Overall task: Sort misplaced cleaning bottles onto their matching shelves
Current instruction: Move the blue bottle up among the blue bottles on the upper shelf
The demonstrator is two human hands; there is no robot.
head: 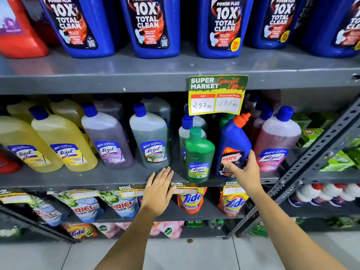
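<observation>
Harpic bottle, blue with orange cap: middle shelf, right of centre frame, among Lizol bottles, below price tag. Right hand grips its lower label. Left hand open, fingers spread, at shelf edge. Matching blue bottles: top of frame.

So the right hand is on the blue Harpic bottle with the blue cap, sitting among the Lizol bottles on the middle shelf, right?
Nearly. The head view shows the Harpic bottle has an orange-red cap, not blue. The rest holds: the right hand is on it, among the Lizol bottles on the middle shelf.
</observation>
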